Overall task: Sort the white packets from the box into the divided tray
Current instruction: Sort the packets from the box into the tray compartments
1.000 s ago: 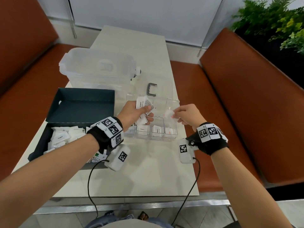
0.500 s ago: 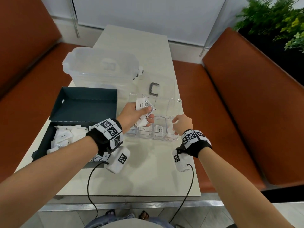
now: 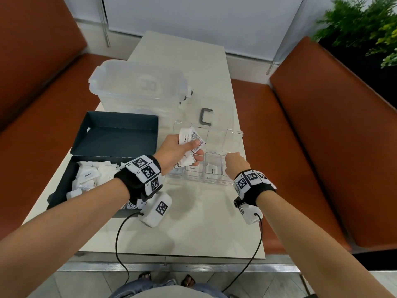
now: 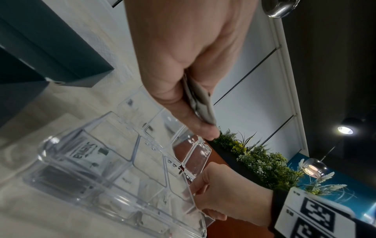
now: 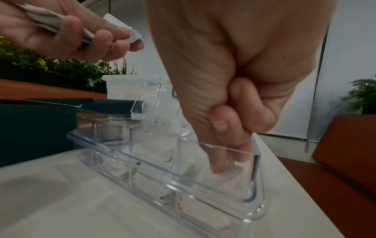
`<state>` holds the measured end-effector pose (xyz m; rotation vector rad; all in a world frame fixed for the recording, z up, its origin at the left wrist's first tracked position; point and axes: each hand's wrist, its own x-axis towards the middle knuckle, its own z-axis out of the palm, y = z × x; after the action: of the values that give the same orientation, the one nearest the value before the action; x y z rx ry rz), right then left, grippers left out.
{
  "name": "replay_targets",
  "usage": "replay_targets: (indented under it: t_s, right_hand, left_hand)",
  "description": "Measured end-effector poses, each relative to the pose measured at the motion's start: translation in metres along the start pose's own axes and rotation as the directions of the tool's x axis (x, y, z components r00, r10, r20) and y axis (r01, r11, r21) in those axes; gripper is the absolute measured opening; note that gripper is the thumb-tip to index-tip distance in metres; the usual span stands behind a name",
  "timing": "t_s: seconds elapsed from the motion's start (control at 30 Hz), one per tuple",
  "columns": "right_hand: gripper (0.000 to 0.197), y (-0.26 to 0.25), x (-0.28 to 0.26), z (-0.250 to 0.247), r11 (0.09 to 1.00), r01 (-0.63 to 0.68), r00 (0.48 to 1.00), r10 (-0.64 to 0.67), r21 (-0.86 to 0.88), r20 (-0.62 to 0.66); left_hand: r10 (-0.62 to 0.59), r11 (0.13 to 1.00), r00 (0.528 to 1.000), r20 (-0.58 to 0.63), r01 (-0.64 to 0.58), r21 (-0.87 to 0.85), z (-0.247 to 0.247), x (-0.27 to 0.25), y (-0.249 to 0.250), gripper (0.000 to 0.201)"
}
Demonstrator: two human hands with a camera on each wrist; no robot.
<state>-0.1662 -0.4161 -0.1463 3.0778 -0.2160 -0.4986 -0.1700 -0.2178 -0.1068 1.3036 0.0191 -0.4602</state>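
The left hand (image 3: 175,150) is held up just above the near left part of the clear divided tray (image 3: 234,134). Its thumb and curled fingers grip a small bunch of white packets (image 3: 190,139), which fan out above and below the hand. The left arm reaches in from the lower left, over the dark box (image 3: 90,134).

The right hand (image 3: 235,163) points down into the tray's right end pocket in the near row. In the right wrist view its thumb and first finger (image 5: 218,159) dip inside that pocket, with the other fingers curled up. I cannot tell if they pinch a packet. The right arm comes in from the lower right.

More white packets lie loose in the near half of the box (image 3: 88,175). A few packets sit in the tray's near pockets (image 3: 211,168). The tray rests on the pale surface (image 3: 193,222), just right of the box.
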Motion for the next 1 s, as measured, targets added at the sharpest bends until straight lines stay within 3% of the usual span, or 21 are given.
replay_targets:
  t_s: [0.13, 0.3, 0.5, 0.7, 0.87, 1.0]
  right_hand:
    - [0.004, 0.005, 0.006, -0.007, 0.999, 0.017, 0.998, -0.015, -0.029, 0.053]
    - [0.035, 0.013, 0.013, -0.016, 0.998, 0.054, 0.998, -0.053, -0.019, 0.032]
    - [0.040, 0.022, 0.016, -0.013, 0.982, 0.160, 0.975, -0.142, -0.101, 0.170]
    - [0.036, 0.023, 0.017, -0.014, 0.986, 0.154, 0.970, -0.137, -0.069, 0.200]
    - [0.021, 0.021, 0.012, -0.020, 0.987, 0.157, 0.971, -0.148, -0.031, 0.190]
    - [0.032, 0.022, 0.008, -0.021, 0.985, 0.169, 0.973, -0.169, 0.015, 0.160]
  left_hand:
    - [0.000, 1.000, 1.000, -0.007, 0.000, -0.015, -0.004, 0.000, -0.001, 0.017]
    - [0.000, 1.000, 1.000, -0.012, 0.000, -0.026, -0.009, 0.000, -0.001, 0.014]
    - [0.001, 1.000, 1.000, -0.002, -0.001, -0.030, -0.011, -0.002, -0.002, 0.014]
    - [0.004, 1.000, 1.000, -0.011, -0.004, -0.006, -0.008, -0.002, -0.002, 0.021]
    - [0.002, 1.000, 1.000, -0.012, -0.002, -0.016, -0.007, -0.001, -0.002, 0.018]
    - [-0.002, 0.999, 1.000, -0.004, 0.002, -0.033, -0.009, 0.000, -0.003, 0.017]
